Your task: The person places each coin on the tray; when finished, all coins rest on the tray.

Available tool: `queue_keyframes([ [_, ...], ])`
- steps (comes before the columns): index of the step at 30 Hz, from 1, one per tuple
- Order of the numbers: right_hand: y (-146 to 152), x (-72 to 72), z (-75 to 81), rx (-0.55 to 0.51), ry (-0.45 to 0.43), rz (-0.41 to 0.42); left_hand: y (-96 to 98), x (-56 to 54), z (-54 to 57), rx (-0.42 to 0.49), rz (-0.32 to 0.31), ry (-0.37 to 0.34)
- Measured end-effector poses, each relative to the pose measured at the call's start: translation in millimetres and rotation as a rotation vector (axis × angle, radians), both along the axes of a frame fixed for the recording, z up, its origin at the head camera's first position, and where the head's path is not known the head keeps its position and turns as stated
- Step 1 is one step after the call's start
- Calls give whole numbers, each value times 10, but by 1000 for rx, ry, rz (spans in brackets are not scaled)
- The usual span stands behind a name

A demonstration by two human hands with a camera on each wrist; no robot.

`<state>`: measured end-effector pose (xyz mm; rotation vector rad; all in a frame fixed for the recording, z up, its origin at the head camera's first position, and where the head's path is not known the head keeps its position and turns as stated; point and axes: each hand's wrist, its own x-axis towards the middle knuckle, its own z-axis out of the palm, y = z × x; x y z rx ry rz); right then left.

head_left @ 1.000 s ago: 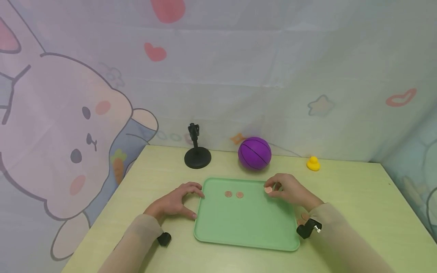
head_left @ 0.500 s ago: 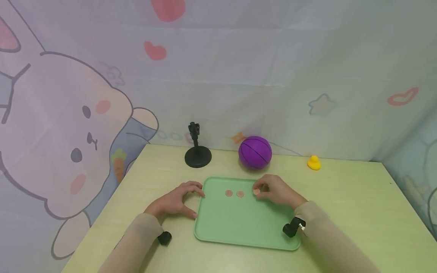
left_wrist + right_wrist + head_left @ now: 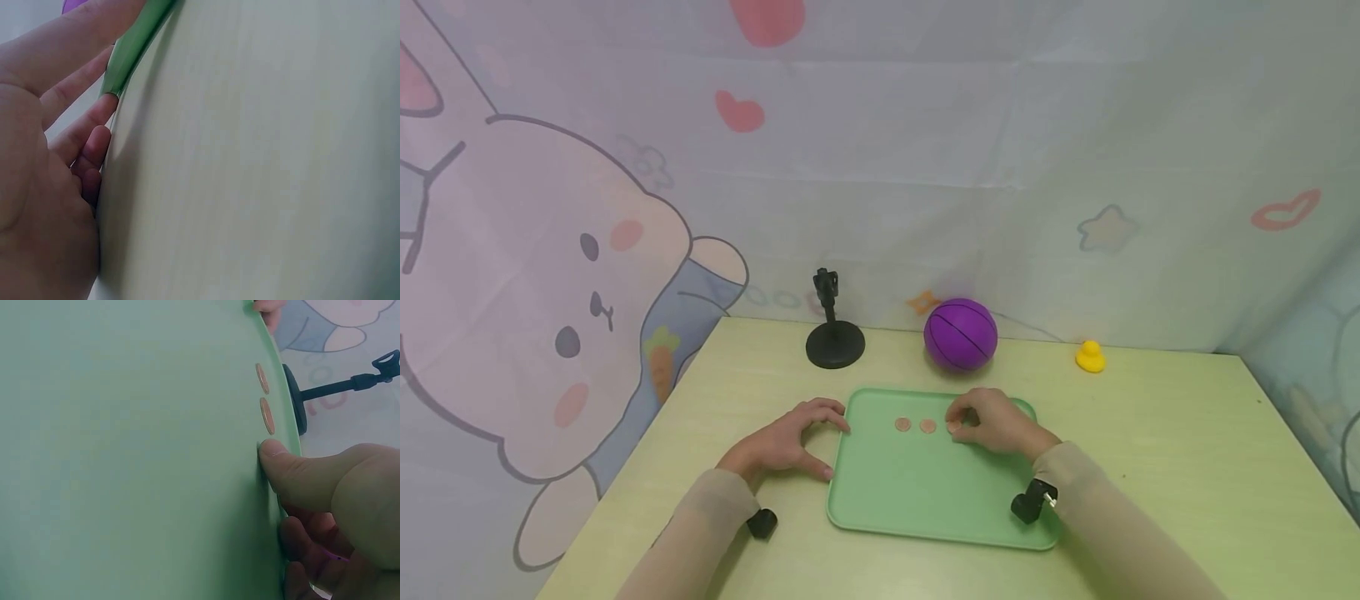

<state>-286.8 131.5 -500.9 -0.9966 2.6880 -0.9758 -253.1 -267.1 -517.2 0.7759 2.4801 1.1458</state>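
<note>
The green tray (image 3: 917, 492) lies on the table between both hands. Two copper-coloured coins (image 3: 902, 424) lie flat side by side near its far rim. My right hand (image 3: 996, 423) pinches a third coin (image 3: 953, 427) between thumb and index finger, low over the tray and just right of that pair. In the right wrist view the thumb hides this coin, while the two lying coins (image 3: 267, 415) show beyond its tip. My left hand (image 3: 786, 437) rests beside the tray, thumb and fingers spread, fingertips touching the left rim (image 3: 125, 62).
Behind the tray stand a black stand with a round base (image 3: 835, 344), a purple ball (image 3: 960, 335) and a yellow toy duck (image 3: 1090, 357). A printed cloth (image 3: 880, 167) hangs along the table's back edge. The right sleeve (image 3: 1097, 492) crosses the tray's right side.
My right hand has carried its coin leftward and down, up beside the two lying coins. Loose coins seen right of the tray are now covered by the right arm. The left hand has stayed put.
</note>
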Motion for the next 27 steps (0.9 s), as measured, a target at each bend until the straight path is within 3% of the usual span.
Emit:
queue_keyframes([
  [27, 17, 3, 2, 11, -36, -26, 6, -10, -14, 20, -4, 10],
])
